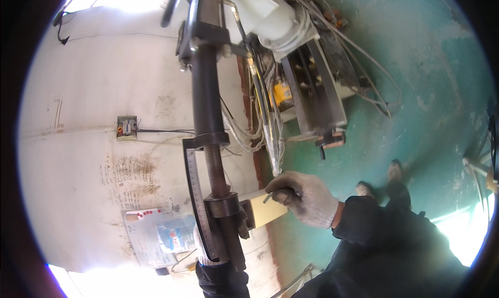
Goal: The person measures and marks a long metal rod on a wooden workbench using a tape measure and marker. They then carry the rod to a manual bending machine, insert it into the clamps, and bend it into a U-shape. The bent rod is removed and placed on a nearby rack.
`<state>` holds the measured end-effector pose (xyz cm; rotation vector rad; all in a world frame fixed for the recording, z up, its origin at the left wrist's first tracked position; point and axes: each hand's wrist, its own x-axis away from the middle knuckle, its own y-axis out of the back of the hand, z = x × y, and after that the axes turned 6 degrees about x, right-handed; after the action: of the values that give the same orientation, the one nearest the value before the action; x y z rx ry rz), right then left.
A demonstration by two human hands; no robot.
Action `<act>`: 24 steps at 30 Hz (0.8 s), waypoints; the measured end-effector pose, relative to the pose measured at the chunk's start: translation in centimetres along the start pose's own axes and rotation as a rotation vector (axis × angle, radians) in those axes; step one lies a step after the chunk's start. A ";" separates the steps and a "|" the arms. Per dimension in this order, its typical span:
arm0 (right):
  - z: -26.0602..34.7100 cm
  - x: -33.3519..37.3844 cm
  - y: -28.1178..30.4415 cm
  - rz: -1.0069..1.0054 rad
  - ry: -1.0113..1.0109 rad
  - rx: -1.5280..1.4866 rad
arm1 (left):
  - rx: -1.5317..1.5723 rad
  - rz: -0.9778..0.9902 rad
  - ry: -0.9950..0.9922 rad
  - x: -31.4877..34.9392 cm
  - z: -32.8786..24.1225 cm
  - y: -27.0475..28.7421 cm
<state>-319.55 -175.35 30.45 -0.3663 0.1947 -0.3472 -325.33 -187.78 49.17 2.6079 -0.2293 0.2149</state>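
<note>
1. Both hands wear pale gloves. Right hand (310, 199) is bent, with thumb and fingers pinching a thin grey pin (267, 198). It is to the right of the pole (208, 98).
2. Left hand (201, 247) is partly hidden behind the low part of the pole. I can't make out if its fingers are curled around anything.
3. So the pin is just to the right of the pole, near the black ring (222, 205) on it. One end pokes out past the fingers.
4. Above the ring, the pole shows a bare screw (213, 168). A long ruler (199, 204) runs down the pole's left side.
5. My guess is that the pin is light, hard and stiff, and won't break easily. It is so thin that it could slip in a thick glove. The best hold is a finger-and-thumb pinch near its back end.
6. The pole looks like metal, so it is likely heavy, stiff and smooth. The ring looks like a good spot to hold. The screw may feel rough.
7. Hoses (264, 108) hang to the right of the pole.
</note>
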 end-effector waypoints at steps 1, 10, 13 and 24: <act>-0.1 0.1 -0.2 -0.024 -0.002 -0.085 | 0.054 0.018 0.029 -0.2 -0.3 -0.4; -3.5 0.4 -3.4 -0.073 -0.051 -0.184 | 0.533 0.509 0.186 -3.6 2.3 3.8; -3.9 0.1 -4.5 -0.075 -0.063 -0.279 | 0.399 0.195 0.056 -2.2 3.6 2.9; -3.9 -0.3 -9.4 -0.160 0.005 -0.581 | 0.313 0.101 0.002 -2.1 3.3 2.8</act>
<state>-323.57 -184.64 30.54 -0.9583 0.2713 -0.4469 -327.54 -191.62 47.27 2.9079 -0.3527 0.3106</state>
